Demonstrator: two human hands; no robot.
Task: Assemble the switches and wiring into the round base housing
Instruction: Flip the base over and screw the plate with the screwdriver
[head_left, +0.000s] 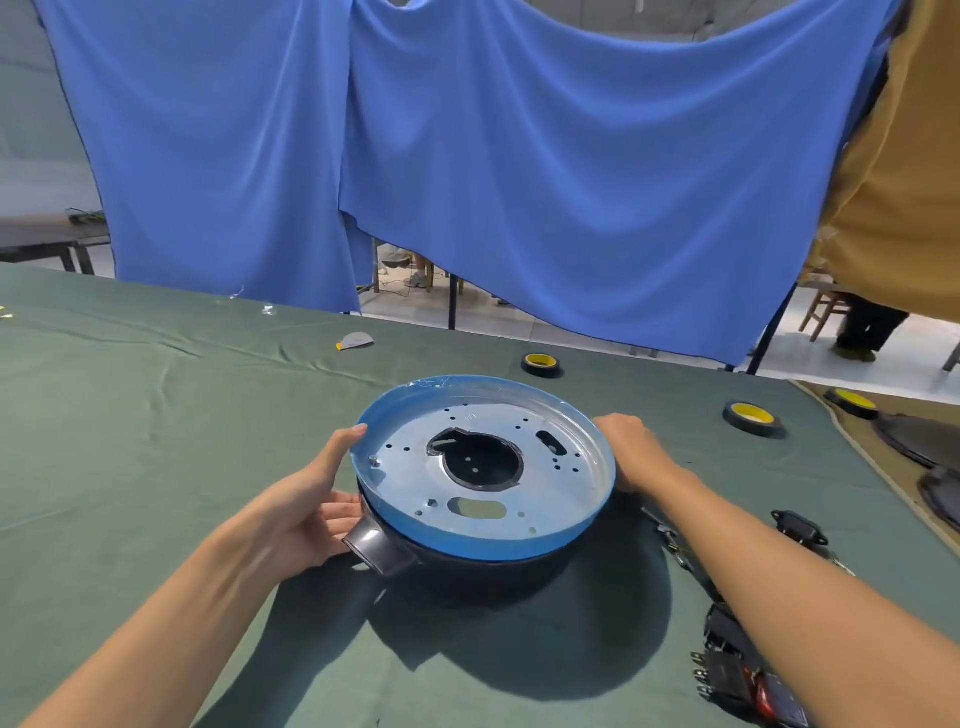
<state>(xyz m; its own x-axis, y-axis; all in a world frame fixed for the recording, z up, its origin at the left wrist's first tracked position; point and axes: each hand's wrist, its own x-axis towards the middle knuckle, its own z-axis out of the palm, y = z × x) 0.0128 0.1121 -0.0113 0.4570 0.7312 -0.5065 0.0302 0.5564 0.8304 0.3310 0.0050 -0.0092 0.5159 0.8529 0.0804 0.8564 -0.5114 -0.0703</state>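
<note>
The round base housing is a black bowl with a stubby spout at its front left, standing on the green table cloth. A metal plate with a blue rim, pierced by a large central hole and several small ones, sits tilted on top of it. My left hand grips the housing's left side, thumb up against the blue rim. My right hand holds the right edge of the rim. Black switches and wiring lie on the cloth at the right, beside my right forearm.
Two rolls of black tape with yellow cores lie behind the housing; a third sits further right. A small grey scrap lies at the back. Dark round parts rest at the right edge. Blue curtains hang behind the table.
</note>
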